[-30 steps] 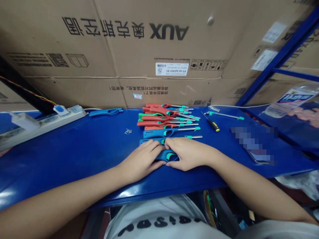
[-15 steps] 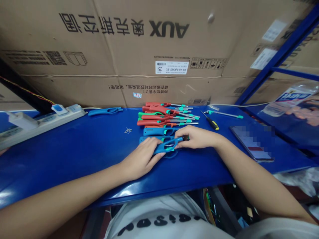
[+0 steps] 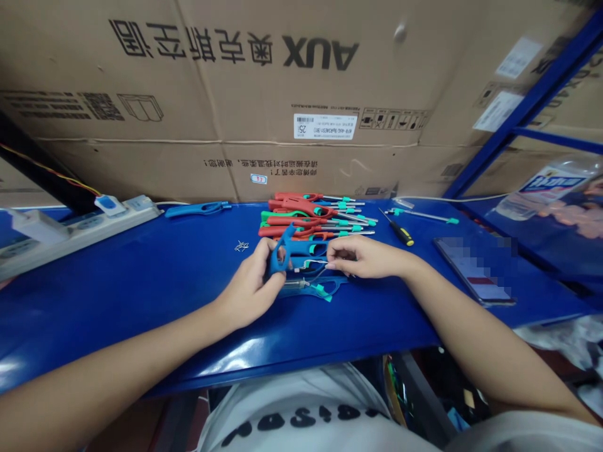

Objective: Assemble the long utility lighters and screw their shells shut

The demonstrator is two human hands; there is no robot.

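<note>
At the far left of the blue table [image 3: 188,301] we have a white power strip [image 3: 80,235] with plugs in it, and next a blue handle piece [image 3: 198,209] lying near the cardboard box [image 3: 226,113]. A few tiny metal pins [image 3: 242,247] lie loose to the left of the lighter pile. Our left hand [image 3: 249,282] has its thumb and fingers clamped on a blue cover [image 3: 282,248], held up and tilted above the table. Just right of that hand, an opened blue handle [image 3: 336,285] lies on the table near its front edge, with its inner parts showing. Beyond it we see the pile of lighters [image 3: 301,223], red, green, orange and blue, their metal tubes pointing right. Our right hand [image 3: 365,256] has thumb and fingertip together on a thin wire [image 3: 316,262] above the opened handle; its other fingers are curled in. Further right we find a black and yellow screwdriver [image 3: 401,232], a loose metal tube [image 3: 428,216] with a green end, a phone [image 3: 471,276] and a clear bottle [image 3: 541,191].
</note>
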